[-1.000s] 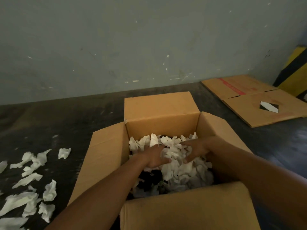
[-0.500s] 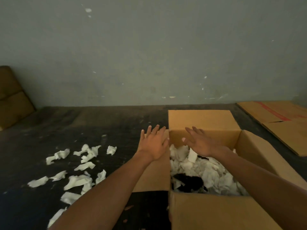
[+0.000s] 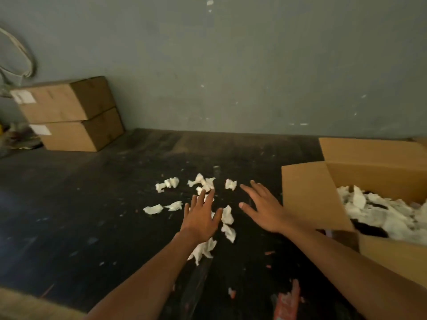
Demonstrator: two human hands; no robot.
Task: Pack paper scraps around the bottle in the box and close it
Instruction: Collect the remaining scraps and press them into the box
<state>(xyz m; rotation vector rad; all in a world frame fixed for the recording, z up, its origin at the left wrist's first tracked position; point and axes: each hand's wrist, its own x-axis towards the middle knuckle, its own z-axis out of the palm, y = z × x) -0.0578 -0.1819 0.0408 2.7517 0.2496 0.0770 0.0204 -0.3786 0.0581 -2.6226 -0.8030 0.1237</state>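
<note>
An open cardboard box [image 3: 314, 195] stands at the right, its flaps up, filled with white paper scraps [image 3: 379, 211]. A dark patch [image 3: 369, 229] shows among them near the front; I cannot tell if it is the bottle. Several loose white scraps [image 3: 203, 183] lie scattered on the dark floor left of the box. My left hand [image 3: 201, 218] hovers over these scraps, fingers spread, holding nothing. My right hand [image 3: 265, 206] is beside it, between the scraps and the box's left flap, also spread and empty.
Two closed cardboard boxes [image 3: 69, 114] are stacked against the wall at the far left. A grey wall [image 3: 231, 65] runs behind. A reddish object [image 3: 286, 303] lies on the floor near the bottom edge.
Both hands have left the box and moved left over the loose scraps on the floor. The view has swung left, so the box now sits at the right edge.
</note>
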